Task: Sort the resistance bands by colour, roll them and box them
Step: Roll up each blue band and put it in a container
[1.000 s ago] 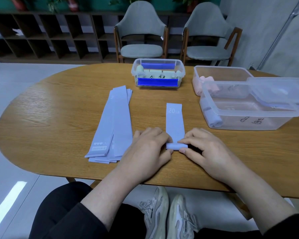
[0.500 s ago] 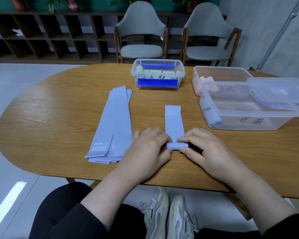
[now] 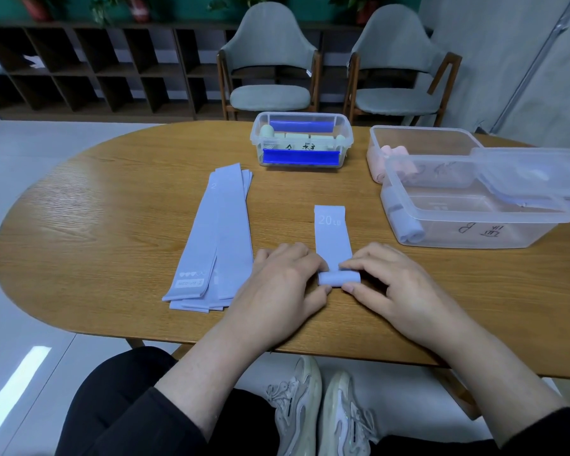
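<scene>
Left hand: the left hand (image 3: 278, 284) lies at the near middle of the table (image 3: 96, 225), thumb and fingertips pinching the left end of the rolled part of the band.
Right hand: the right hand (image 3: 399, 287) mirrors it, forefinger on top and thumb below, pinching the right end of the roll.
Band in hand: a pale lilac band (image 3: 332, 240) lies between the two hands; its near end is wound into a small roll, and the flat rest runs away from the person, with "20 LB" printed at the far end.
Stack: a pile of flat lilac bands (image 3: 221, 235) lies just left of the left hand, lengthwise, slightly fanned.
Near box: a clear box (image 3: 468, 225) to the right holds a rolled lilac band at its left end; its lid rests tilted over its far right part.
Pink box: a second clear box (image 3: 422, 136) behind it holds pink rolls.
Far box: a small clear tub (image 3: 301, 144) at the far middle holds pale green rolls and dark blue rolls.
</scene>
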Demonstrator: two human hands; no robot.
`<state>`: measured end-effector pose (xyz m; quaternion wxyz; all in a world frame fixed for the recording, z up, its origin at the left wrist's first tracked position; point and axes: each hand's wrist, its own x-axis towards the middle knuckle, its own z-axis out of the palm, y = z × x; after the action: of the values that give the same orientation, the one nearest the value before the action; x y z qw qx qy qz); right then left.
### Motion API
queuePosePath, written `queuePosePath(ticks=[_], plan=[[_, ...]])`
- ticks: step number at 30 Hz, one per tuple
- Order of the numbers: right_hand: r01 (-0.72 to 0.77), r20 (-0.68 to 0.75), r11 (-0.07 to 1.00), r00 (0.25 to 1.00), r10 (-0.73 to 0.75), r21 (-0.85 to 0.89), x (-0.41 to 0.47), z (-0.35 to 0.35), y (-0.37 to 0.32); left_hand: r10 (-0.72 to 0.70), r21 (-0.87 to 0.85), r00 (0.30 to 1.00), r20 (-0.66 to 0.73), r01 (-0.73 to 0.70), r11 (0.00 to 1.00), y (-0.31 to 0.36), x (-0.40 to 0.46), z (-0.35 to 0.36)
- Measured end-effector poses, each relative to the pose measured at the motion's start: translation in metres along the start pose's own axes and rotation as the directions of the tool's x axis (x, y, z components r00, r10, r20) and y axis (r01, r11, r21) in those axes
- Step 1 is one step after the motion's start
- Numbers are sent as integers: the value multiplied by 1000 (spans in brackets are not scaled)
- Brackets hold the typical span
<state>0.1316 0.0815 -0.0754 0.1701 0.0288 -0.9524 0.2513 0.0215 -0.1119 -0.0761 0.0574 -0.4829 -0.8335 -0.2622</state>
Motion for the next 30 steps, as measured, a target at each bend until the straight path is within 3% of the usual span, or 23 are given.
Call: queuePosePath(ticks=[30], plan=[[-19, 17, 1000, 1000, 19, -1, -1, -2, -2, -24, -91, 1000, -3, 24, 996, -3, 1, 0]])
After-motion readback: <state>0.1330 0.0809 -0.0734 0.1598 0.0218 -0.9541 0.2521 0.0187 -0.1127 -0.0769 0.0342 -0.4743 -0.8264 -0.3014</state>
